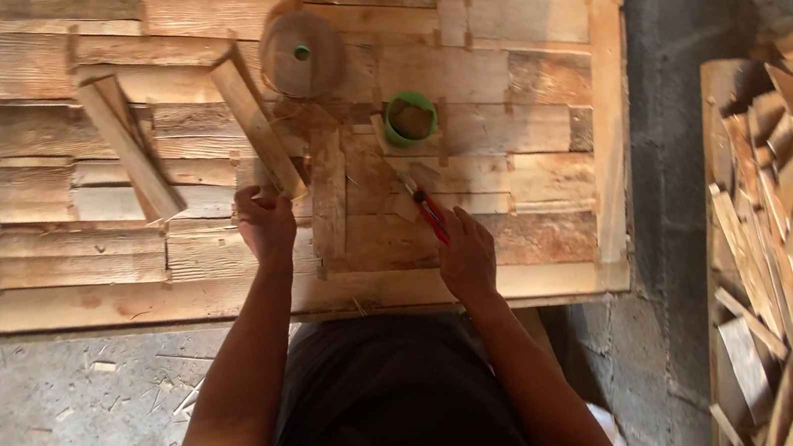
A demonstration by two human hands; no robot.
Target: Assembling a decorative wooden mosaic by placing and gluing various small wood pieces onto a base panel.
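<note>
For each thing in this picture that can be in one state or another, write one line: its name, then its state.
left hand: closed on the wood strip.
wood strip: lower end held, lying slanted on the wooden panel.
right hand: gripping the red-handled brush.
red-handled brush: held, tip on the panel.
green cup: upright, open, brownish contents.
round container: standing on the panel; open or shut cannot be told.
loose plank: lying flat, untouched.
scrap wood pile: heaped loosely at the right.

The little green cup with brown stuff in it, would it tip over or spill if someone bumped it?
The green cup looks short and wide and sits flat on the wooden panel, so it would probably slide rather than tip. It seems small and likely light, so a bump from the right hand could shift it easily. The brown filling looks thick, so it might not slosh.
</note>
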